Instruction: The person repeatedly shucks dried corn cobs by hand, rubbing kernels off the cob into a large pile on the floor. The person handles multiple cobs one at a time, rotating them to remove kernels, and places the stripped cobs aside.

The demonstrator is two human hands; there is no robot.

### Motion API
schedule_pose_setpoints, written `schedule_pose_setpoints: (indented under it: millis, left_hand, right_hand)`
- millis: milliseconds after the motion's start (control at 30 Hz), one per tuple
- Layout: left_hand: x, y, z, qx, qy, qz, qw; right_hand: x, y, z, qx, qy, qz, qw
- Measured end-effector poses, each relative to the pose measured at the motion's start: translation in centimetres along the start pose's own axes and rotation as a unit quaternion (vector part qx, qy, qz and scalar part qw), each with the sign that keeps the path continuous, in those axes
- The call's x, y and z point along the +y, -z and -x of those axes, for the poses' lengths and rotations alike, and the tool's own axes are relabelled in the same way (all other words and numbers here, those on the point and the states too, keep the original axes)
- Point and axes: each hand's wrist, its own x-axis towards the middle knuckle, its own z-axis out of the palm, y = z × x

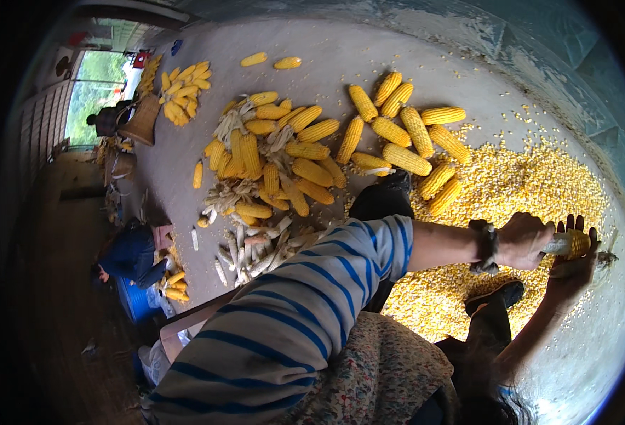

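My left hand (525, 241), with a dark band at its wrist, is closed in a fist on one end of a partly shelled corn ear (578, 244). The part of the ear beside this fist is bare, pale cob; yellow kernels cover the part farther right. My right hand (572, 268) wraps around that kernel-covered part, its fingers spread past it. Both hands hang over a wide heap of loose corn kernels (535, 180) on the floor. My fists hide some of the ear.
Whole corn ears (397, 133) lie left of the kernels, beside a pile of ears with husks (291, 154). Bare cobs (249, 255) lie nearer me. My shoe (495, 297) rests in the kernels. A person (132, 255) sits at left by a blue tub (134, 300); a woven basket (141, 119) stands farther off.
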Motion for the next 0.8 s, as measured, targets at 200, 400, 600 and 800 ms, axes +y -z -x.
schedule_pose_setpoints:
  millis: [200, 400, 600, 800]
  left_hand:
    - [1.1, 0.7, 0.8, -0.069, 0.041, 0.005, 0.997]
    - [1.2, 2.5, 1.5, -0.179, 0.141, 0.494, 0.839]
    - [2.6, 3.8, 1.3, -0.217, 0.185, 0.572, 0.769]
    - [0.6, 2.7, 1.7, -0.015, 0.008, -0.085, 0.996]
  right_hand:
    - [2.5, 1.6, -2.3, 0.027, 0.04, 0.149, 0.988]
    - [4.3, 0.6, -2.6, 0.161, 0.101, 0.244, 0.951]
    - [0.9, -0.1, 0.0, 0.06, 0.12, 0.202, 0.97]
    - [-1.2, -0.1, 0.3, -0.034, -0.004, 0.082, 0.996]
